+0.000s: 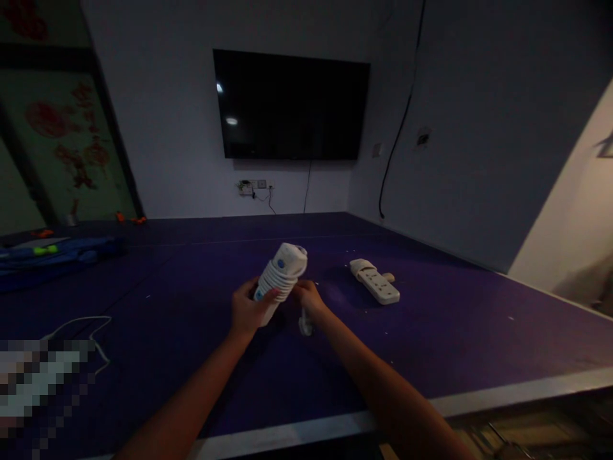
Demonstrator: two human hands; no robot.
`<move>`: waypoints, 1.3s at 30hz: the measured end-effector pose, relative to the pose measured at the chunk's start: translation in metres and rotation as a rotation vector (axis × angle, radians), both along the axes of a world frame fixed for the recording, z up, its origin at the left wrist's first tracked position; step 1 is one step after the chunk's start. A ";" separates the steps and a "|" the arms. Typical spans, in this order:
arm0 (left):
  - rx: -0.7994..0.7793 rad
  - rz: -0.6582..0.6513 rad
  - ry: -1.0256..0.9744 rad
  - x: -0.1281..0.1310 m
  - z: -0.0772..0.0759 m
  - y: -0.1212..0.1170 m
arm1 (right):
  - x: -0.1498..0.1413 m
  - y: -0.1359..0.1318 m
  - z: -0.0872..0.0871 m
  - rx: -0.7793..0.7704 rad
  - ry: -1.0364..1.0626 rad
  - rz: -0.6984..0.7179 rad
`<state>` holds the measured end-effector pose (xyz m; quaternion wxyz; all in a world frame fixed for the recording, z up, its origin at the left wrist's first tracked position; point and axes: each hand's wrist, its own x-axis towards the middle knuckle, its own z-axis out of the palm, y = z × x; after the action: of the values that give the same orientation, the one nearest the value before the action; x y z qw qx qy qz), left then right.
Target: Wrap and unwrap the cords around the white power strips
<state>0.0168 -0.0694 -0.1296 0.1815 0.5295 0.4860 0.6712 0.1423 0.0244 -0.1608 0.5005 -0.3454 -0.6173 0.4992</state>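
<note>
A white power strip (292, 260) is tilted up off the purple surface, its white cord (278, 280) wound in several turns around its body. My left hand (249, 308) is closed around its lower part, thumb across the front. Just to the right, my right hand (309, 298) is closed at the strip's side with its fingers curled, and a white plug end (305, 324) of the cord hangs below it. What exactly the right fingertips pinch is partly hidden, but it appears to be the cord. A second white power strip (380, 286), its cord wrapped at one end, lies farther right.
The purple surface (191, 275) ends at a pale front edge (287, 434). Blue cloth (86, 250) lies at the left; a thin white cable (103, 345) curls nearer me. A television (292, 108) hangs on the far wall, and a black cable (397, 140) runs down the right wall.
</note>
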 end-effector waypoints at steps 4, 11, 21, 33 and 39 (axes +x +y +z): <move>-0.063 0.131 -0.306 -0.011 0.001 0.013 | -0.005 -0.012 0.003 0.128 -0.133 0.054; -0.128 0.248 -0.197 -0.019 -0.005 0.021 | -0.012 -0.026 0.005 0.394 -0.296 0.007; -0.289 0.376 0.195 -0.019 -0.013 0.024 | -0.015 -0.032 0.006 0.141 -0.184 0.213; -0.207 0.300 -0.047 -0.022 -0.018 0.027 | -0.017 -0.042 0.006 -0.225 0.229 0.559; -0.253 0.247 -0.068 -0.010 -0.017 0.023 | -0.014 -0.043 0.009 -0.207 0.235 0.400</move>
<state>0.0069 -0.0469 -0.1464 0.1792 0.4159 0.6215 0.6393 0.1282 -0.0183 -0.1515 0.4220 -0.2055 -0.5566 0.6855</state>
